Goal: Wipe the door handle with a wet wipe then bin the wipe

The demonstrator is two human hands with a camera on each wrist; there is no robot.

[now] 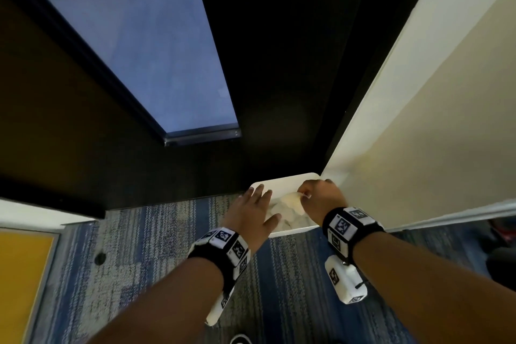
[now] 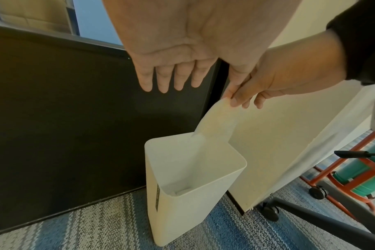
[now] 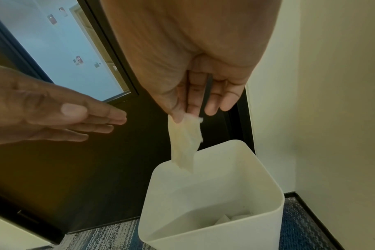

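Note:
A white rectangular bin [image 1: 284,179] [image 2: 182,211] [image 3: 257,223] stands on the carpet in the corner between the black door and the cream wall. My right hand [image 1: 321,198] [image 2: 244,99] [image 3: 188,115] pinches the top of a pale wet wipe [image 2: 216,123] [image 3: 185,143] [image 1: 290,201], which hangs down with its lower end at the bin's mouth. My left hand [image 1: 257,212] [image 2: 171,81] [image 3: 92,121] hovers flat beside it with straight fingers, empty. The door handle is out of view.
The black door [image 1: 279,64] has a long glass pane [image 1: 145,45]. A cream wall [image 1: 418,134] rises on the right. Crumpled wipes [image 3: 227,219] lie in the bin's bottom. A wheeled chair base [image 2: 323,218] and an orange frame [image 2: 342,169] stand to the right.

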